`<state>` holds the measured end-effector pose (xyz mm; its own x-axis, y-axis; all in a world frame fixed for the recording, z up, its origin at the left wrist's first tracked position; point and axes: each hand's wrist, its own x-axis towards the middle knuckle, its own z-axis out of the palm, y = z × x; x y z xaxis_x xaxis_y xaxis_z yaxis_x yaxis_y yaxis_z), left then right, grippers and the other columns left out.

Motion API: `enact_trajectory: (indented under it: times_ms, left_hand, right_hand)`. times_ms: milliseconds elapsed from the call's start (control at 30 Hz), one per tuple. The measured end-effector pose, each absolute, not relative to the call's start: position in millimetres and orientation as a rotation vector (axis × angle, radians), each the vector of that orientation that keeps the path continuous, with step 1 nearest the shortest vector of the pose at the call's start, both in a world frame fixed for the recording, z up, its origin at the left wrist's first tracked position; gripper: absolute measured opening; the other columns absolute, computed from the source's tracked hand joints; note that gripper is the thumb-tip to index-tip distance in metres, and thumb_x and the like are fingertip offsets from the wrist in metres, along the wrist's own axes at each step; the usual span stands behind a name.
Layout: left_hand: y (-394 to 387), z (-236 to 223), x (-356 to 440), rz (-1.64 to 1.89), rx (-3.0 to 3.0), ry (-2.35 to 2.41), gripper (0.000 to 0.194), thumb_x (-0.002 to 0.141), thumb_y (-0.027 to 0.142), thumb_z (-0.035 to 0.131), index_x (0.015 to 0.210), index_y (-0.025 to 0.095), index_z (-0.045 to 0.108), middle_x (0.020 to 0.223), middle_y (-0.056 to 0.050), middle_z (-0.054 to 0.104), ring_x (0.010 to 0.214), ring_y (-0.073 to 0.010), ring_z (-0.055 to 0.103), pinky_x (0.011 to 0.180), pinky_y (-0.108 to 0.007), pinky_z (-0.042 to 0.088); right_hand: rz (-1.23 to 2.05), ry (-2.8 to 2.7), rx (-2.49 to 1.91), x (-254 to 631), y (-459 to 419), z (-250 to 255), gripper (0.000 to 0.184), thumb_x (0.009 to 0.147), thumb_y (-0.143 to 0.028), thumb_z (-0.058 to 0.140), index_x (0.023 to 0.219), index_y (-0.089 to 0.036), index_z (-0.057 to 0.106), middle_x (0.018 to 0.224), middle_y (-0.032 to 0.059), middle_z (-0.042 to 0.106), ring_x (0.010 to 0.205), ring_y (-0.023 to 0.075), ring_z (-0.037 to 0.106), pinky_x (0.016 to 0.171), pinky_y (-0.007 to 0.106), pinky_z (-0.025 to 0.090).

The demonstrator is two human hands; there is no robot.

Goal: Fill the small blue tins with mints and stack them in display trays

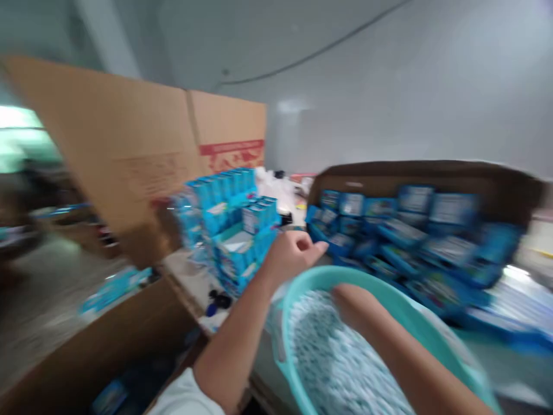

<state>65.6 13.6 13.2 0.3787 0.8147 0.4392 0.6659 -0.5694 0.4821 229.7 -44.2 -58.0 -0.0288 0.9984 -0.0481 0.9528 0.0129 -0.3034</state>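
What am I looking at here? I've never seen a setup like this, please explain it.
There's no machine, just a person working bare-handed. The one picture comes from a camera on their head, looking forward and down. The curled left hand is by the rim of a turquoise tub; blur hides whether it holds anything. The right forearm reaches in among small pale pieces, its hand not clearly visible. On the table, left, stand stacked blue boxes; a brown carton at right holds blue packs.

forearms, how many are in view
2: the left forearm, beside the teal tub; the right forearm, reaching into the tub over small pale pieces. Others may be hidden in the blurred background.
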Motion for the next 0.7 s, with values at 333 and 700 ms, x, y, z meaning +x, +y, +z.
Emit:
enact_trajectory:
  times_ms: [333, 700]
  left_hand:
    - [162, -42, 222, 0.231, 2.576, 1.190, 0.039, 0.092, 0.042, 0.064, 0.120, 0.016, 0.061, 0.119, -0.011, 0.066, 0.105, -0.0237, 0.064, 0.092, -0.044, 0.053]
    - [191, -88, 264, -0.126, 2.837, 0.950, 0.048, 0.093, 0.038, 0.064, 0.136, 0.019, 0.054, 0.145, -0.013, 0.049, 0.129, -0.0307, 0.051, 0.107, -0.057, 0.045]
  right_hand:
    - [0.937, -2.321, -1.639, 265, -113, -91, 0.106, 0.057, -0.065, 0.086, 0.150, -0.036, 0.045, 0.166, 0.0134, 0.026, 0.149, 0.0464, 0.026, 0.115, 0.065, 0.027]
    - [0.524, -2.119, -1.981, 280, -111, -96, 0.034, 0.080, -0.008, 0.060, 0.110, -0.022, 0.069, 0.116, 0.0111, 0.069, 0.111, 0.0338, 0.064, 0.095, 0.053, 0.044]
